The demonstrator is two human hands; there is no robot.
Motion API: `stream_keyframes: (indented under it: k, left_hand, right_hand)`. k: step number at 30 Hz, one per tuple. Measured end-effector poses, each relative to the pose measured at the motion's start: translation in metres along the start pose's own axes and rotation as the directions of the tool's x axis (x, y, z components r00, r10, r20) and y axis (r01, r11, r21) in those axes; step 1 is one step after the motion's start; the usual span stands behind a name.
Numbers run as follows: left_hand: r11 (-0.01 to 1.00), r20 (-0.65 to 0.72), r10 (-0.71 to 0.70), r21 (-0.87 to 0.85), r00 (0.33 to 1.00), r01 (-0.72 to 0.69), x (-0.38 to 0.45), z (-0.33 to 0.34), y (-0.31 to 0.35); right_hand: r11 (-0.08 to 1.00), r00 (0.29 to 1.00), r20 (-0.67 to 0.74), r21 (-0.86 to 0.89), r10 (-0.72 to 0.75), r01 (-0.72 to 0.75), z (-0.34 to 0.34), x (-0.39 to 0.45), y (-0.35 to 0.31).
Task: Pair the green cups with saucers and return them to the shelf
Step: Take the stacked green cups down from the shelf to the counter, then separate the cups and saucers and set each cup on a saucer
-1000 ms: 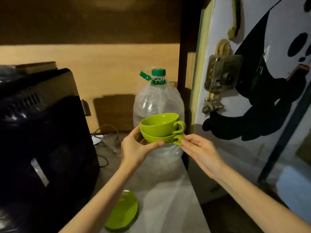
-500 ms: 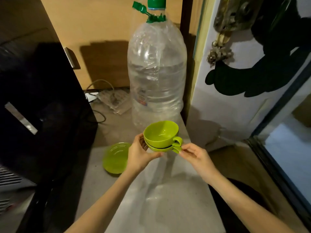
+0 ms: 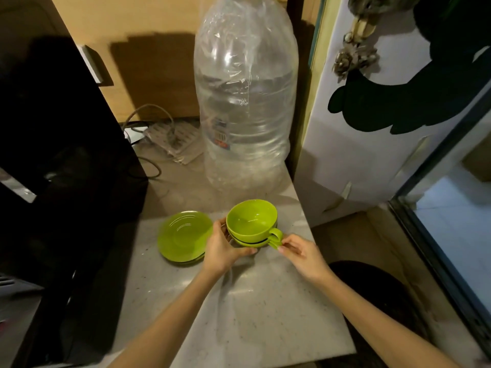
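You're looking down on a pale speckled countertop (image 3: 255, 314), its right edge dropping off beside the door. Left of centre, your stacked green saucers (image 3: 184, 236) lie flat on it. At the far side stands a big clear water bottle (image 3: 245, 102), upright, partly filled. Far left of the bottle, a power strip (image 3: 174, 139) with a grey cable (image 3: 148, 115) lies on the surface. A large black appliance (image 3: 61, 166) fills the left side.

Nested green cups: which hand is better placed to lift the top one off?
Probably the right hand: its fingertips pinch the cup handles, while the left hand braces the nested green cups from below.
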State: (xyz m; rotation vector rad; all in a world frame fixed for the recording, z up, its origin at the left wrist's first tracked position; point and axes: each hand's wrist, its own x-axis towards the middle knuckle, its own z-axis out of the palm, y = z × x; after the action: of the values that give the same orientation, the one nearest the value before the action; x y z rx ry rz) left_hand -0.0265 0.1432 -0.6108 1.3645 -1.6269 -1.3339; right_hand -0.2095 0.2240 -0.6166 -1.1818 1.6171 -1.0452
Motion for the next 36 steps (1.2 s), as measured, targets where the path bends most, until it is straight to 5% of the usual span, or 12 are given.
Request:
stream_keyframes:
  k: [11, 18, 25, 30, 36]
  left_hand:
    - [0.998, -0.014, -0.024, 0.056, 1.0, 0.025, 0.001, 0.004, 0.0]
    - [0.979, 0.035, 0.021, 0.202, 0.999, -0.028, -0.003, -0.006, 0.007]
    - [0.942, 0.005, 0.049, 0.333, 0.999, -0.048, -0.002, -0.039, 0.025]
    - [0.918, -0.117, 0.088, 0.396, 0.989, -0.035, -0.008, -0.071, 0.018]
    - [0.847, -0.184, 0.026, 0.526, 0.983, 0.076, -0.021, -0.095, -0.011]
  right_hand:
    - [0.999, 1.0, -0.023, -0.039, 0.008, -0.009, -0.003, 0.002, 0.008]
    - [0.978, 0.985, 0.162, -0.208, 0.067, -0.032, -0.019, 0.011, -0.018]
    - [0.87, 0.988, -0.092, -0.488, -0.128, 0.067, -0.037, 0.04, -0.065]
    - [0.856, 0.971, 0.073, -0.461, -0.226, 0.234, 0.004, 0.062, -0.116]
    - [0.818, 0.921, 0.363, -0.48, -0.145, 0.318, 0.067, 0.09, -0.128]
